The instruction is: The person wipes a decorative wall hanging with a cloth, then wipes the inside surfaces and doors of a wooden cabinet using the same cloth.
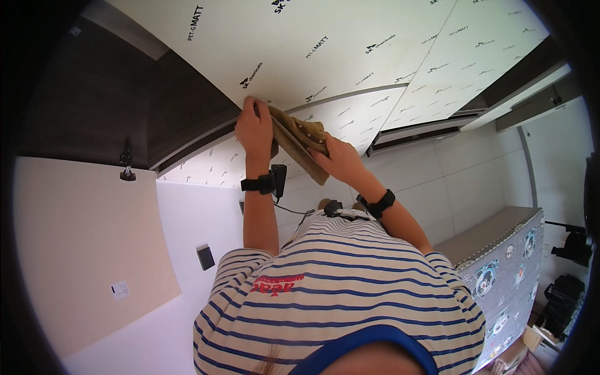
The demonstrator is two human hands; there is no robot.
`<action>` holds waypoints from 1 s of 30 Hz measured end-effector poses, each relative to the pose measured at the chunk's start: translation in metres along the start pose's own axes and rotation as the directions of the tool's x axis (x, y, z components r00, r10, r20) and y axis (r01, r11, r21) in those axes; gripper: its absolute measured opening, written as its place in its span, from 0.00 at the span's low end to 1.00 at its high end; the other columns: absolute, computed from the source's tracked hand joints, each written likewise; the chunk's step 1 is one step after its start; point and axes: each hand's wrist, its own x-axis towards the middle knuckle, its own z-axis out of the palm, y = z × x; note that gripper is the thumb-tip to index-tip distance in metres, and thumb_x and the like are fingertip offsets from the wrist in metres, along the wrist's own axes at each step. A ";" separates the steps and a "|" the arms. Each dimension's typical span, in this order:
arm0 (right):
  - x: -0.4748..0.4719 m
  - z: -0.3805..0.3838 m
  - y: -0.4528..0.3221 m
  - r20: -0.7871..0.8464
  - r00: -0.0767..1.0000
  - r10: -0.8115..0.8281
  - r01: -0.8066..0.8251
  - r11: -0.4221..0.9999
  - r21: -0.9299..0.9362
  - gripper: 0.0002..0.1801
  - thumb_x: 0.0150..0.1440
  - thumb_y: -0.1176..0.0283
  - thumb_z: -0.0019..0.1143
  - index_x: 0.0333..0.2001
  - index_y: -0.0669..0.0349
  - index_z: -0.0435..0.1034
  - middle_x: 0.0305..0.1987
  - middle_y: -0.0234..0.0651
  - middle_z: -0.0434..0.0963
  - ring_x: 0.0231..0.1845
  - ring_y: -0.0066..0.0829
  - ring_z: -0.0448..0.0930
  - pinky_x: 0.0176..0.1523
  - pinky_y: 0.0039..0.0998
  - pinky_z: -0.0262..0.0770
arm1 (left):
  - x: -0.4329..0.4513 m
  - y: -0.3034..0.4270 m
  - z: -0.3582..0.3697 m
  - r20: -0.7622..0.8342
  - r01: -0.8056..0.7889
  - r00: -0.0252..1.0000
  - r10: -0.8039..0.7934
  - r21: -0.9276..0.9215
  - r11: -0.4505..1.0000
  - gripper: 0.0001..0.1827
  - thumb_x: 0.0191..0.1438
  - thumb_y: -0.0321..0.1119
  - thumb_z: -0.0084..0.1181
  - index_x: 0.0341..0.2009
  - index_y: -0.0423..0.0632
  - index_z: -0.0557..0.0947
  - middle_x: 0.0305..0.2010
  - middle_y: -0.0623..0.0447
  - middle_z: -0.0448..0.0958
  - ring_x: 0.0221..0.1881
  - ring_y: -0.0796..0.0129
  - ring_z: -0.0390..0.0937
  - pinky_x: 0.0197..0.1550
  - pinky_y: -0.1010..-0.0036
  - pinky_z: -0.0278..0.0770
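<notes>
A brown cloth, folded over on itself, is stretched between my two hands in front of the cabinet. My left hand grips its left end, with the fingertips up against the edge of a film-covered cabinet door. At the cloth's other end my right hand pinches the folded layers between thumb and fingers. Small pale spots show on the upper fold. The cloth hides part of the lower film-covered panel.
Left of me a beige door stands open on a metal hinge, beside the dark cabinet interior. A mattress with panda prints lies to the right. Pale floor tiles show below. A black wall plate is at left.
</notes>
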 end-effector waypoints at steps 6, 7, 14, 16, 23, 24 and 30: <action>-0.006 0.004 0.006 0.061 0.998 0.025 -0.026 1.000 0.006 0.22 0.58 0.56 0.50 0.41 0.67 0.65 0.33 0.51 0.77 0.33 0.52 0.78 0.37 0.41 0.74 | -0.013 -0.011 0.013 -0.020 -0.021 1.000 0.021 -0.024 0.999 0.10 0.60 0.38 0.44 0.36 0.46 0.75 0.30 0.44 0.78 0.30 0.46 0.76 0.30 0.60 0.73; -0.007 0.006 0.008 0.073 0.997 0.031 -0.031 0.999 -0.010 0.23 0.58 0.56 0.50 0.41 0.68 0.65 0.33 0.51 0.77 0.33 0.52 0.78 0.37 0.41 0.74 | -0.016 -0.011 0.015 -0.021 -0.021 1.000 0.020 -0.023 1.000 0.10 0.60 0.38 0.44 0.36 0.46 0.75 0.30 0.44 0.78 0.30 0.46 0.76 0.30 0.60 0.73; -0.013 0.008 0.015 0.089 0.995 0.050 -0.046 0.997 -0.054 0.23 0.58 0.56 0.49 0.40 0.69 0.65 0.32 0.52 0.77 0.34 0.51 0.78 0.37 0.41 0.74 | -0.026 -0.013 0.023 -0.008 0.020 1.000 -0.021 -0.109 0.994 0.11 0.61 0.38 0.44 0.37 0.45 0.74 0.31 0.43 0.78 0.32 0.45 0.76 0.33 0.59 0.72; -0.015 0.009 0.016 0.082 0.996 0.042 -0.039 0.998 -0.039 0.23 0.58 0.56 0.49 0.40 0.69 0.65 0.32 0.52 0.77 0.34 0.52 0.78 0.37 0.41 0.74 | -0.027 -0.015 0.024 0.020 0.053 0.999 -0.051 -0.115 0.992 0.11 0.61 0.38 0.44 0.37 0.44 0.75 0.32 0.41 0.78 0.33 0.44 0.76 0.34 0.60 0.72; -0.024 0.014 0.025 0.099 0.994 0.055 -0.049 0.997 -0.062 0.23 0.58 0.56 0.49 0.38 0.70 0.65 0.32 0.53 0.77 0.33 0.52 0.78 0.38 0.42 0.74 | -0.045 -0.023 0.035 0.078 0.113 0.992 -0.103 -0.136 0.984 0.11 0.61 0.38 0.42 0.37 0.45 0.74 0.32 0.41 0.78 0.34 0.44 0.75 0.36 0.60 0.72; -0.025 0.015 0.027 0.100 0.994 0.053 -0.047 0.997 -0.064 0.23 0.58 0.56 0.49 0.38 0.70 0.65 0.32 0.53 0.77 0.33 0.52 0.78 0.38 0.42 0.74 | -0.047 -0.025 0.037 0.109 0.138 0.986 -0.124 -0.130 0.982 0.11 0.61 0.38 0.42 0.37 0.45 0.74 0.32 0.42 0.78 0.33 0.44 0.75 0.36 0.60 0.72; -0.030 0.020 0.039 0.166 0.985 0.051 -0.029 0.991 -0.134 0.22 0.56 0.56 0.50 0.40 0.67 0.65 0.32 0.49 0.78 0.33 0.50 0.78 0.37 0.42 0.74 | -0.061 -0.027 0.041 0.185 0.200 0.966 -0.180 -0.098 0.975 0.11 0.60 0.40 0.42 0.37 0.47 0.74 0.31 0.42 0.78 0.33 0.44 0.75 0.36 0.59 0.72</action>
